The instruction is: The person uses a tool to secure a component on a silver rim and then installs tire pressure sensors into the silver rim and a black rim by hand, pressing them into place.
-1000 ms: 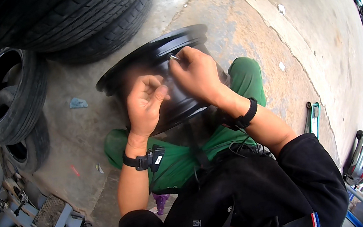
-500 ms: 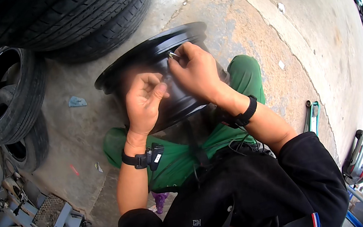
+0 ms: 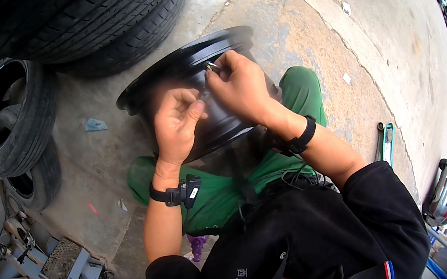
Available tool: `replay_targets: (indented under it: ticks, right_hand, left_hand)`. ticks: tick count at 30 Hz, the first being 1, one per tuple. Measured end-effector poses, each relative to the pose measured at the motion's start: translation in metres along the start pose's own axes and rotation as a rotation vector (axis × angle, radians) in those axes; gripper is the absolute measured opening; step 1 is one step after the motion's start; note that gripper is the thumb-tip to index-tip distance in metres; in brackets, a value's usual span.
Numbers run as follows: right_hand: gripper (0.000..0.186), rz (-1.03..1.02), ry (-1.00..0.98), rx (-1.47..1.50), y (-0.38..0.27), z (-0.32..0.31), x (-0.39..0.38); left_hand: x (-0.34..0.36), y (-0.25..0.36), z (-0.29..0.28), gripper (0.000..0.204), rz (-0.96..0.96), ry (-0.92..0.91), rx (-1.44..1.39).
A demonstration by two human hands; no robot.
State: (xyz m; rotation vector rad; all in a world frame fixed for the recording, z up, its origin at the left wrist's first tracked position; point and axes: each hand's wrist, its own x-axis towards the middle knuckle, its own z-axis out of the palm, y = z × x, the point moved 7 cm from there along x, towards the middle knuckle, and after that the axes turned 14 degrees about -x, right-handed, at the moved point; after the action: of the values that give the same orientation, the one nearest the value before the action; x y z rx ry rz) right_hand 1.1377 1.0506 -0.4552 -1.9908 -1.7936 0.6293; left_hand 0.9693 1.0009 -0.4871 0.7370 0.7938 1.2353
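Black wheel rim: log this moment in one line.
right hand: pinching small shiny piece; left hand: loosely curled, contents unclear; black wheel rim: beneath both hands

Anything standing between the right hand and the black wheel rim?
Nothing visible does. The right hand pinches a small shiny piece over the black wheel rim; the left hand is off to its left, not between. Contact with the rim is unclear.

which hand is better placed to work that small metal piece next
Probably the right hand: it pinches the small metal piece at the black wheel, while the left hand sits apart from it.
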Motion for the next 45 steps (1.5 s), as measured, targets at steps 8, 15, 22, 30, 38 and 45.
replay_targets:
  ticks: [8,15,22,30,38,45]
  right_hand:
    - [0.023,0.018,-0.039,-0.058,-0.0022,-0.001,-0.0002]
    - [0.025,-0.022,0.013,-0.003,-0.0016,-0.0017,-0.0009]
    - [0.025,-0.025,0.003,0.002,0.0001,0.0007,-0.0005]
    - [0.025,-0.008,-0.028,-0.046,-0.0029,-0.0017,-0.0001]
    - [0.022,-0.039,0.027,0.002,-0.0002,-0.0008,-0.0002]
    - [0.024,-0.007,-0.014,-0.02,-0.0031,-0.0032,0.0003]
  left_hand:
    - [-0.0001,0.001,0.0017,0.011,0.003,0.002,-0.003]
    - [-0.0001,0.0006,0.001,0.011,0.003,-0.002,0.008]
    - [0.0006,-0.0018,-0.0002,0.012,-0.008,-0.004,-0.002]
    - [0.0005,-0.0015,-0.0009,0.012,-0.003,-0.013,0.007]
    - [0.0007,-0.0006,0.0005,0.011,-0.008,0.001,0.009]
    - [0.001,-0.0001,0.0012,0.011,0.0,-0.011,0.017]
